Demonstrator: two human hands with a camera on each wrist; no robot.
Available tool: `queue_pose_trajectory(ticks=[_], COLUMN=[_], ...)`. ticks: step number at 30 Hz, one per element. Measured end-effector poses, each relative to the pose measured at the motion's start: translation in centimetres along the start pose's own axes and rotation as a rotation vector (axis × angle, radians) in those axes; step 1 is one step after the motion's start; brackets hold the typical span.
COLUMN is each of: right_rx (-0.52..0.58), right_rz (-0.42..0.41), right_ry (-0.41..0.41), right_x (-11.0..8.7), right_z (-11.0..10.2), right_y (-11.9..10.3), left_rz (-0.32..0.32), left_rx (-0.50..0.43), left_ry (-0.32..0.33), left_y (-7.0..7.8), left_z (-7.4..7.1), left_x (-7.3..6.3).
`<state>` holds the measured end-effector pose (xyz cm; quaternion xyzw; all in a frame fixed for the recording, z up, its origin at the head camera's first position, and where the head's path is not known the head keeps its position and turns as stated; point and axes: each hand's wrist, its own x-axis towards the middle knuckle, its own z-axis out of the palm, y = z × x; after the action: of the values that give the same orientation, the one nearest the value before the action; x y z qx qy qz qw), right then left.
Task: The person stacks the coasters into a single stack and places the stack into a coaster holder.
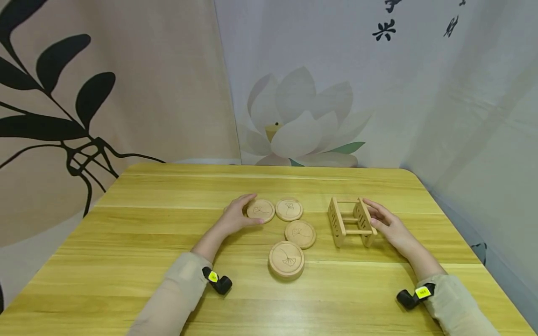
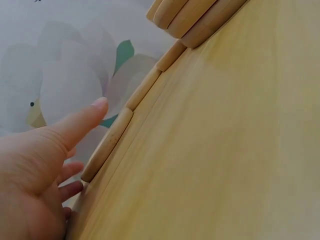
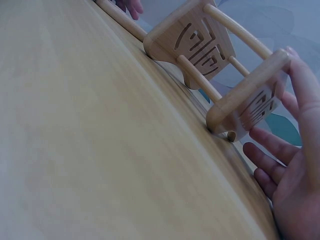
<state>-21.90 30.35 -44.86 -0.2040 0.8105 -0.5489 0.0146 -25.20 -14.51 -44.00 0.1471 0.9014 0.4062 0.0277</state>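
Observation:
In the head view, my left hand [image 1: 236, 216] is at a round wooden coaster [image 1: 261, 211], thumb along its near side and fingers at its far left. The left wrist view shows that thumb straight above the coaster's edge [image 2: 107, 145], the other fingers loosely bent beside it. On the right, my right hand [image 1: 388, 227] touches the outer side of a wooden coaster rack [image 1: 337, 221] with slotted end panels and rods. In the right wrist view, the thumb lies at the top of the near panel [image 3: 250, 95] and relaxed fingers reach along its lower side.
Two more coasters, one far [image 1: 289, 209] and one nearer [image 1: 300, 234], lie flat between the hands. Closer to me stands a coaster stack [image 1: 286, 259] with a ginkgo leaf on top. The wooden table [image 1: 357, 294] ends before a printed curtain [image 1: 189, 93].

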Motion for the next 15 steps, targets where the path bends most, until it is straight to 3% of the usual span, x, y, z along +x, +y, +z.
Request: queue_pose_trajectory(ticks=[5,15], right_rx=[0.007,0.020], right_rz=[-0.012,-0.030], right_ry=[0.000,-0.007], right_x=[-0.03,-0.07], right_z=[0.03,0.06], right_y=[-0.09,-0.37], left_rz=[-0.005,0.001], left_rx=[0.091,0.155], left_ry=[-0.021,-0.062], left_y=[-0.16,-0.25], left_z=[0.08,0.25], left_x=[0.44,0.58])
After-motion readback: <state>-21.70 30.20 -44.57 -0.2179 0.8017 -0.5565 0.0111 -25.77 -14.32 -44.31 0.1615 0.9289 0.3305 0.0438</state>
